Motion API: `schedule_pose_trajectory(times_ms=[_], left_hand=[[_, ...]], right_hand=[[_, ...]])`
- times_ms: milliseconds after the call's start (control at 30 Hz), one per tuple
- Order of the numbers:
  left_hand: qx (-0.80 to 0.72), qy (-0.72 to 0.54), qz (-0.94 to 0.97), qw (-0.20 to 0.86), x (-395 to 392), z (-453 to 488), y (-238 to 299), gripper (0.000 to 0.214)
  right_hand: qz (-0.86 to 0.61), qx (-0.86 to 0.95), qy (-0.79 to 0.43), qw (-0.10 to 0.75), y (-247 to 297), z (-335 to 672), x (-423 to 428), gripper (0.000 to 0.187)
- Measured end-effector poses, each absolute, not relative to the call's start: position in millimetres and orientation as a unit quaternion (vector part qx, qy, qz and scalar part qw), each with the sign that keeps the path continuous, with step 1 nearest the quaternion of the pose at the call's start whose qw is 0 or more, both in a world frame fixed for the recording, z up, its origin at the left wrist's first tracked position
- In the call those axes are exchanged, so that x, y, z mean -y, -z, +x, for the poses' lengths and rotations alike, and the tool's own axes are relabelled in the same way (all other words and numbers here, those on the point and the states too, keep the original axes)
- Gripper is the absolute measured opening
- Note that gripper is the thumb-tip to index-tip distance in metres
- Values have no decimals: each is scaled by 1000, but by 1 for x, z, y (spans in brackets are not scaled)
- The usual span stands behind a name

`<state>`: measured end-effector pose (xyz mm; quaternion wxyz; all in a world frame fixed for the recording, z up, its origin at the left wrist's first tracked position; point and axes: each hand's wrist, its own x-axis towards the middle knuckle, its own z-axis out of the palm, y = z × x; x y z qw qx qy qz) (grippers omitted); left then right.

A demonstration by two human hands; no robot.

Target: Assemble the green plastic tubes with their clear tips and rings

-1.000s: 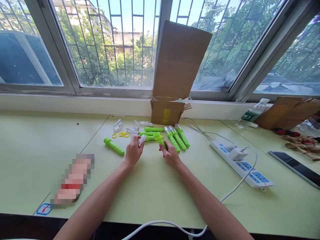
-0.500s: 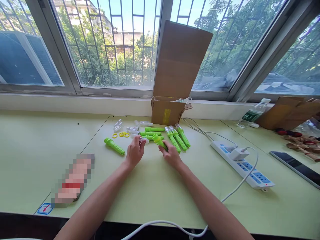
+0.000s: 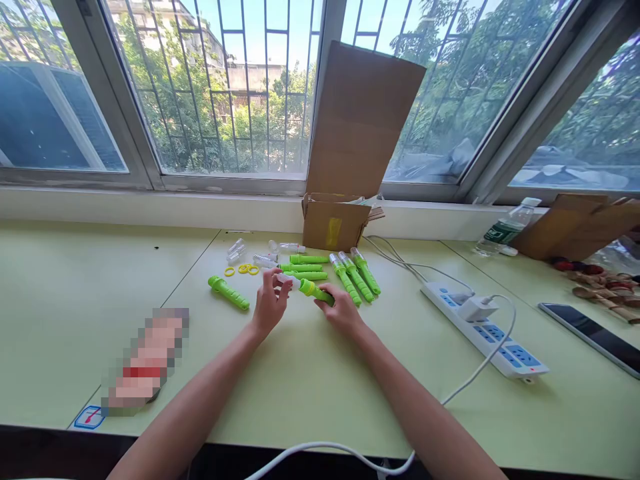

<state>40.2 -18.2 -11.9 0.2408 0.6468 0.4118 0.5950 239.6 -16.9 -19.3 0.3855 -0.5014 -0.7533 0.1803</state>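
Observation:
Between the fingers of my left hand [image 3: 271, 303] is a clear plastic tube [image 3: 289, 281], its right end meeting the mouth of a green ribbed plastic handle [image 3: 311, 289]. My right hand [image 3: 342, 309] is closed around the other end of that handle, which carries a yellow ring. Just right of it lie several green handles with clear tubes fitted [image 3: 359, 277]. Behind my hands are loose green handles [image 3: 306, 267], and one more green handle [image 3: 229, 293] lies to the left. Several yellow rings [image 3: 244, 269] and loose clear tubes [image 3: 235, 251] rest behind my left hand.
An open cardboard box [image 3: 330, 225] stands by the window. On the right are a white power strip [image 3: 485, 330] with cables, a phone [image 3: 590, 337], a water bottle [image 3: 507, 229] and wooden pieces [image 3: 607, 293]. A white cable [image 3: 330, 445] crosses the front edge.
The green handle has turned and moved left toward my left hand. Its mouth now meets the clear tube, where before there was a gap between them.

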Motion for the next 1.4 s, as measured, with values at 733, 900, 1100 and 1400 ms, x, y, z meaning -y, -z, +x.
schedule_pose_trajectory(times_ms=[733, 900, 1100, 1400], left_hand=[[-380, -591, 623, 343, 22, 44, 9, 30], [-398, -588, 614, 345, 21, 42, 8, 32], [-411, -593, 589, 362, 13, 37, 10, 36], [-383, -610, 554, 417, 19, 42, 3, 45]], right_hand=[[-463, 772, -165, 403, 17, 234, 23, 30], [-437, 786, -158, 409, 16, 233, 25, 32], [-437, 789, -155, 404, 17, 233, 26, 38], [-457, 766, -162, 423, 16, 232, 25, 29]])
